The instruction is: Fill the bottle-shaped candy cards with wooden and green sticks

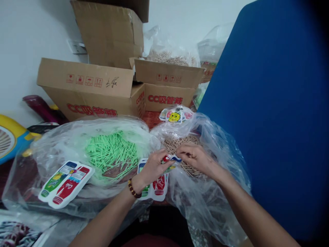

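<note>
My left hand point(155, 166), with a beaded bracelet at the wrist, is closed on a small printed packet point(170, 158) in red, white and blue. At the packet's right end are the fingertips of my right hand point(192, 157). These fingers are pinched together, and what lies between them is hidden. Below both hands, thin brown sticks point(177, 142) fill an open clear plastic bag. More packets with bottle pictures point(159, 188) lie under my left wrist, partly covered by it. Another bottle-picture packet point(66, 183) rests farther left, beside a heap of light green sticks point(113, 152).
Clear plastic bags point(218, 202) spread over the table. Cardboard boxes point(89, 92) stand behind, with a bag of brown sticks point(172, 56) on top. White packets with a yellow face point(174, 116) lie before them. A blue panel point(277, 120) borders the right; a yellow-blue fan point(12, 139) stands left.
</note>
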Motion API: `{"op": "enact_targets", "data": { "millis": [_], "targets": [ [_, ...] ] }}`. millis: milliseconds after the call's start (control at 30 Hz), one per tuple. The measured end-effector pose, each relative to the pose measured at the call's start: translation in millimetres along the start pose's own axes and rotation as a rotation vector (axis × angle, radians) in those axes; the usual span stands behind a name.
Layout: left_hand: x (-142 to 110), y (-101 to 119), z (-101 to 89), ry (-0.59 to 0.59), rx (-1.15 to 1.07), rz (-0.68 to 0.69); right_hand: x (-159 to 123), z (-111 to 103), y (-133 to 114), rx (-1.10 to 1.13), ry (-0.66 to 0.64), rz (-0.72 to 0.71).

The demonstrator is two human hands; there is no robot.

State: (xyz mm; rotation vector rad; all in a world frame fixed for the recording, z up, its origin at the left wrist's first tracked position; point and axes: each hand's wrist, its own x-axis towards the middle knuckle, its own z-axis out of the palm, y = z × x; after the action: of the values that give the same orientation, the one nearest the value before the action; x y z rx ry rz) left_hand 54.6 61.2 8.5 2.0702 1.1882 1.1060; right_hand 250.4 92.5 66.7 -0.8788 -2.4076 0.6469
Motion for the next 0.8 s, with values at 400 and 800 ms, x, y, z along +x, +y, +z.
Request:
{"op": "enact_targets", "data": {
  "millis": [400,800],
  "targets": [
    [-7,-10,-4.9,0.073,-0.935,-0.567,-30,26,59,0.377,0.215,0.427],
    [-19,5,-26.0,-0.043,-0.665,-0.492,-18,92,6,1.062,0.212,0.498]
  ]
}}
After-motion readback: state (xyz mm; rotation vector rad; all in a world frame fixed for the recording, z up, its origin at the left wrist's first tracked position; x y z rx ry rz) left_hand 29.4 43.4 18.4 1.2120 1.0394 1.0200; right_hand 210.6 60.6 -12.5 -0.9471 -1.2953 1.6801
